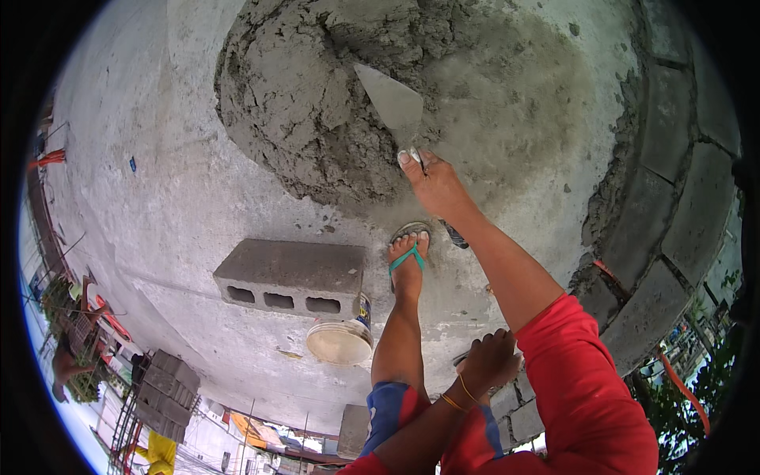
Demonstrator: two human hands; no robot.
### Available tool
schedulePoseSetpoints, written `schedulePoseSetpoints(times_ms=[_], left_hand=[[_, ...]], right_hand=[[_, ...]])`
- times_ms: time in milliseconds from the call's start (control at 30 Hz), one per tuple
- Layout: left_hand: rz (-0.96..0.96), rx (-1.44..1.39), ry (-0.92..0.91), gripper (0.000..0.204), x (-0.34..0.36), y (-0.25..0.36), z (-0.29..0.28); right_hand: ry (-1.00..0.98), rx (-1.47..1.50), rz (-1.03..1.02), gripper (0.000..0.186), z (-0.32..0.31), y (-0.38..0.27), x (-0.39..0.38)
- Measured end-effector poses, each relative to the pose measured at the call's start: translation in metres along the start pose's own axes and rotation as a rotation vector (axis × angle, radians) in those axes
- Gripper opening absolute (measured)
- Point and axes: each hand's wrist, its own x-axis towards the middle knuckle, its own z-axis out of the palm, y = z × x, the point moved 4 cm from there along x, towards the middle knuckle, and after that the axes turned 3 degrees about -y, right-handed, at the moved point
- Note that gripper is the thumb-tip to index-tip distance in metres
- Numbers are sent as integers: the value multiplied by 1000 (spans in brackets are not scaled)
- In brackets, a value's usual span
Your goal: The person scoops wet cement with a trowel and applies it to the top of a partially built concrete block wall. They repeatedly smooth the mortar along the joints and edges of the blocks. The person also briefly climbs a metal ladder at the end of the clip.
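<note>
Trowel [389,96] is occupying the upper middle of the frame, its tip pointing over the grey mortar heap [293,95]. The right hand [435,186] is gripping its handle end, probably for steering without dipping fingers; the blade is extending just beyond them. The left hand [488,360] is curling below, right of centre, its contents impossible to tell.
</note>
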Motion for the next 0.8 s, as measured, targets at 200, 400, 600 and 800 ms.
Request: schedulePoseSetpoints(times_ms=[200, 400, 600, 800], left_hand=[[38, 10, 154, 43, -6, -1, -11], [65, -81, 38, 38, -8, 5, -20], [111, 114, 101, 43, -20, -15, -28], [33, 71, 166, 45, -18, -21, -27]], right_hand=[[41, 178, 146, 70, -11, 58, -32], [11, 364, 501, 44, -1, 170, -53], [-302, 283, 129, 43, 72, 76, 91], [-265, 272, 80, 90, -3, 1, 8]])
